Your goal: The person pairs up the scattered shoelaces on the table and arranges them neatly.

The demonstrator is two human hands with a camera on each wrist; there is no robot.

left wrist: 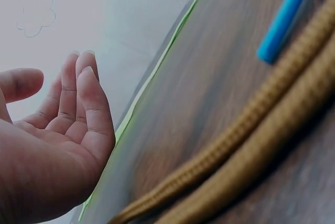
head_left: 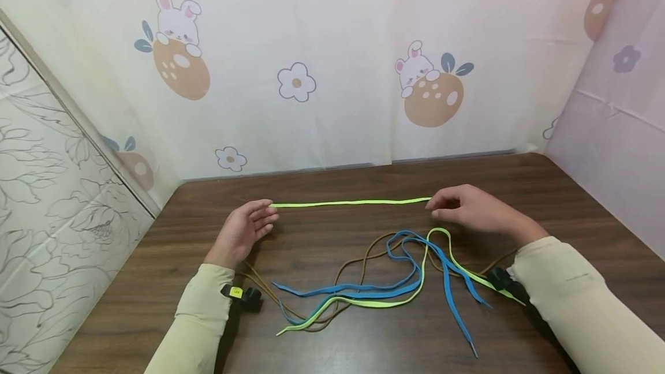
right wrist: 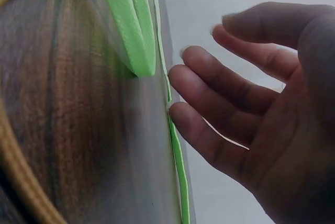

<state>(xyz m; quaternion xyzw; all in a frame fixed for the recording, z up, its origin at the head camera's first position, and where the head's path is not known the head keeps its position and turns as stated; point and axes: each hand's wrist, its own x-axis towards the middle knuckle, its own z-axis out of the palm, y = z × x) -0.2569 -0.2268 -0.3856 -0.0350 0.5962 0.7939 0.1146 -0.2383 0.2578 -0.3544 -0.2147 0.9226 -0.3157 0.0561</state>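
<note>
1. The straight neon-green flat shoelace [head_left: 350, 202] lies on the wooden tabletop [head_left: 395, 339], beyond the blue flat shoelaces [head_left: 374, 295], my landmark throughout; its ends meet the outlines of my two hands.
2. My left hand [head_left: 244, 228], beyond and left of the blue laces, has relaxed fingers and grips nothing. A careless brush could skew that end of the straight lace.
3. My right hand [head_left: 470, 209], beyond and right of the blue laces, pinches nothing, its fingers loosely bent beside the lace; I cannot tell whether they touch it. A nudge inward would probably bow the line.
4. The brown round cord [head_left: 365, 256] and a second neon-green lace [head_left: 381, 305] cross the blue laces. Pulling one strand could drag its neighbours or tighten a tangle.
5. The right wrist camera [head_left: 500, 277], right of the blue laces, sits close to the second lace's tail; a low forearm sweep could snag it.
</note>
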